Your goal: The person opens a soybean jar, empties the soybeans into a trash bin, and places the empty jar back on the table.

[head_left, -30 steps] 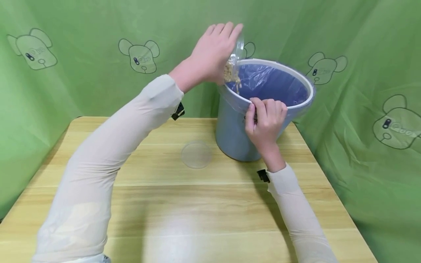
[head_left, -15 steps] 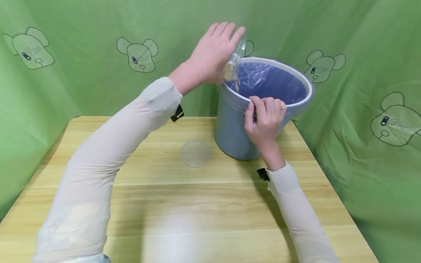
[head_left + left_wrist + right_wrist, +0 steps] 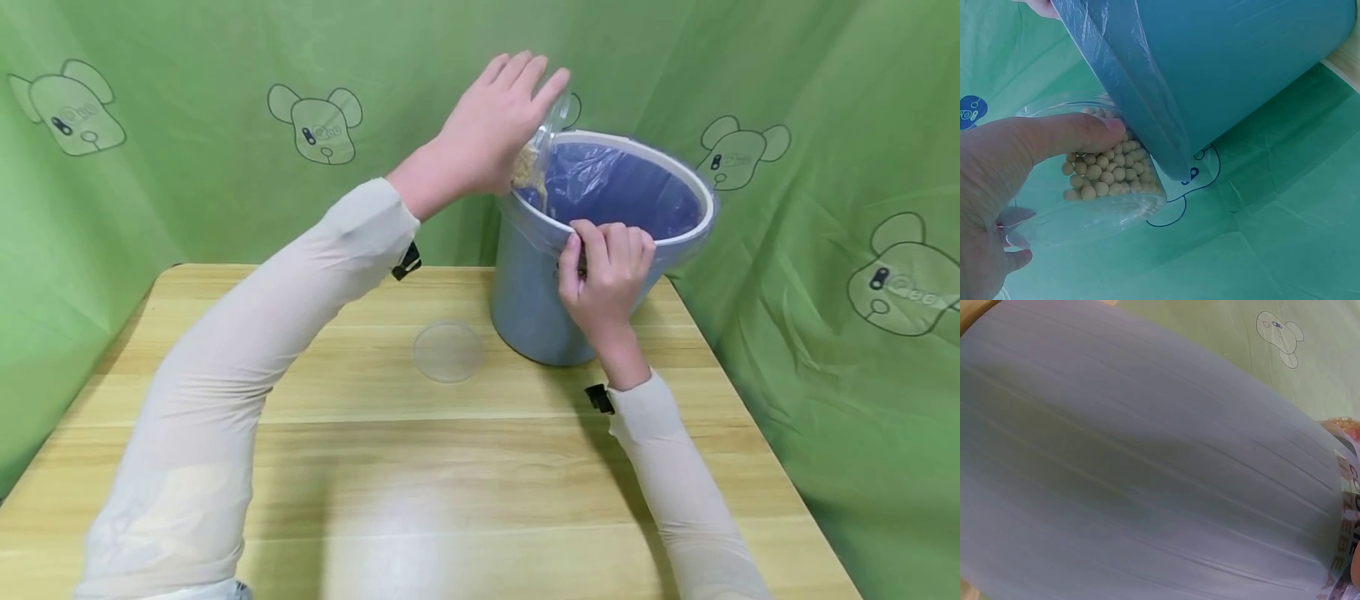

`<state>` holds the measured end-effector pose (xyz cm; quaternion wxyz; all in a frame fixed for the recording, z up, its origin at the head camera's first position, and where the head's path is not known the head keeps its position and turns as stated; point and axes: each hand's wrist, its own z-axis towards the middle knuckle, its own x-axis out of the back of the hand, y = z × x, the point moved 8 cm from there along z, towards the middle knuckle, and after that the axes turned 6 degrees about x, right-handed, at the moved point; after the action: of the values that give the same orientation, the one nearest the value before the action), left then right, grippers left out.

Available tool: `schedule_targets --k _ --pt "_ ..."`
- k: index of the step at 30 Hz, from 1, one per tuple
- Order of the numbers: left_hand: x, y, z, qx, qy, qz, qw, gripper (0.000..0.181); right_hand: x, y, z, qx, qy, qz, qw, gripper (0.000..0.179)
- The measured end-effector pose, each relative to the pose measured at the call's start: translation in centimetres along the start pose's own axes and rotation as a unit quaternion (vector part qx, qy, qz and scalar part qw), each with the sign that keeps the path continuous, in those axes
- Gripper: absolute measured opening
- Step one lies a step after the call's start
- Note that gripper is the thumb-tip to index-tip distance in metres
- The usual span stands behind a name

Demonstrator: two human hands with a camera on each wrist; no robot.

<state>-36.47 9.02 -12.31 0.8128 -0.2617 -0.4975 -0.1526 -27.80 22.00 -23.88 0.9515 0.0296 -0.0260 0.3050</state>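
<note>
In the head view my left hand [image 3: 487, 129] grips a clear plastic jar [image 3: 1085, 222], tipped with its mouth over the left side of a trash bin's rim. Small round beige balls [image 3: 1110, 170] fill the jar's lower side, and some spill out into the bin. The thumb lies across the near side of the jar, with fingertips showing on the opposite side. My right hand [image 3: 609, 279] holds the front rim of the blue-grey trash bin [image 3: 534, 292], fingers hooked over the edge. A clear plastic liner [image 3: 592, 171] covers the bin's inside and folds over its rim. The bin leans slightly.
A clear round lid [image 3: 447, 352] lies flat on the wooden table [image 3: 420, 467], left of the bin. Green cloth [image 3: 210, 125] printed with cartoon heads hangs behind and on both sides. The bin's ribbed wall [image 3: 1147, 456] fills most of the right wrist view.
My left hand has tilted the jar a little further and shifted slightly to the right, while balls keep pouring out. The right hand stays on the rim.
</note>
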Motion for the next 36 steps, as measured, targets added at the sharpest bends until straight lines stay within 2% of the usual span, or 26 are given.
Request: schedule_targets --k 16,26,36 --pt "0.0 1.3 0.1 -0.026 0.005 0.007 0.9996 0.110 0.3 0.0 -0.1 0.001 0.004 -0.007 1.0000 0.022" --pt "0.3 1.9 0.0 -0.047 0.022 0.015 0.9985 0.102 0.2 -0.1 0.0 0.003 0.004 -0.006 1.0000 0.022" --pt "0.3 2.8 0.1 -0.075 0.016 0.028 0.9966 0.102 0.4 0.0 0.0 0.000 0.010 -0.002 1.0000 0.021"
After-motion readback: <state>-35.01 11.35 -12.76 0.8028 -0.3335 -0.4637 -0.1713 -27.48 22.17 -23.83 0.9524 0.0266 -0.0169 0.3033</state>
